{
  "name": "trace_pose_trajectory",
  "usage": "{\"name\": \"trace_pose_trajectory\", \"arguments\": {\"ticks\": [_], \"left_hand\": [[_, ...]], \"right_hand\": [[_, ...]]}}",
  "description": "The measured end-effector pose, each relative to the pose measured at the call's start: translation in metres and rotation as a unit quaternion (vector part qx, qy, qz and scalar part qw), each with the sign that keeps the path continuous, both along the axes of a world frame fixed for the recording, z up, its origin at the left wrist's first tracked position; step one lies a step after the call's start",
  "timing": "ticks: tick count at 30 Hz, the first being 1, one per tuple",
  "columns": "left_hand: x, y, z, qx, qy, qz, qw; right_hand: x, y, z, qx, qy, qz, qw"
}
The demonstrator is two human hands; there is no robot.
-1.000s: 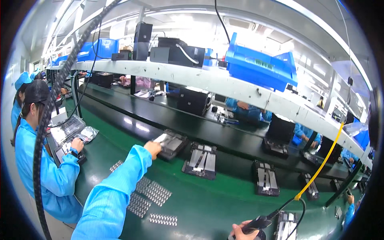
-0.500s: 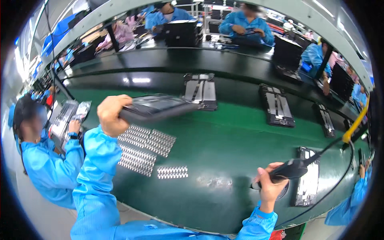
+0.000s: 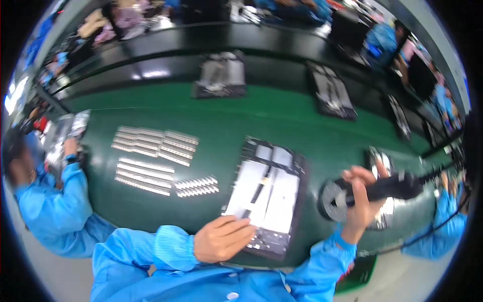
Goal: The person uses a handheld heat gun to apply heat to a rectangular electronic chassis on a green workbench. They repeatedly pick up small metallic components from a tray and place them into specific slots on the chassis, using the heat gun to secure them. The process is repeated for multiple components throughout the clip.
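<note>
An opened tablet [image 3: 265, 196], its pale battery cells and dark boards exposed, lies on the green bench in front of me. My left hand [image 3: 225, 239] grips its lower left edge, fingers together on top and the thumb hidden. To the right, my right hand [image 3: 363, 204] is closed round a black corded electric screwdriver [image 3: 395, 187], held sideways with its pale nose toward the left. A round grey dish [image 3: 329, 202] stands beneath that nose. Motion smears the tool's tip.
Rows of small metallic parts [image 3: 146, 176] lie left of the tablet. Other opened tablets [image 3: 220, 75] lie along the far side, and one [image 3: 385, 216] sits partly behind my right hand. A co-worker [image 3: 53, 194] sits at the left. A cable [image 3: 422, 234] hangs at the right.
My left hand has brought the tablet from the air at the upper left down onto the bench, cells upward. The right hand with the screwdriver has shifted up and right. The view has tilted downward.
</note>
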State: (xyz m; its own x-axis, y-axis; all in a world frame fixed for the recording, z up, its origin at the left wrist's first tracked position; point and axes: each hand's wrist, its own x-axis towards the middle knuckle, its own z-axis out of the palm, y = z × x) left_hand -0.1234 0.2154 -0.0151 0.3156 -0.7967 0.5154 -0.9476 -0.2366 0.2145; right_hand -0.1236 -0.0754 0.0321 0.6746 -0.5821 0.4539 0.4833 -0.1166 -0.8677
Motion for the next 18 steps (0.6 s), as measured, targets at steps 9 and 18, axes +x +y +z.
{"name": "trace_pose_trajectory", "arguments": {"ticks": [9, 18], "left_hand": [[0.001, -0.012, -0.028, 0.036, 0.078, -0.056, 0.995], [-0.013, -0.040, -0.031, 0.027, 0.043, -0.059, 0.997]], "right_hand": [[-0.021, -0.033, -0.016, 0.047, -0.039, -0.058, 0.996], [-0.017, -0.032, -0.024, 0.013, -0.003, -0.093, 0.996]]}}
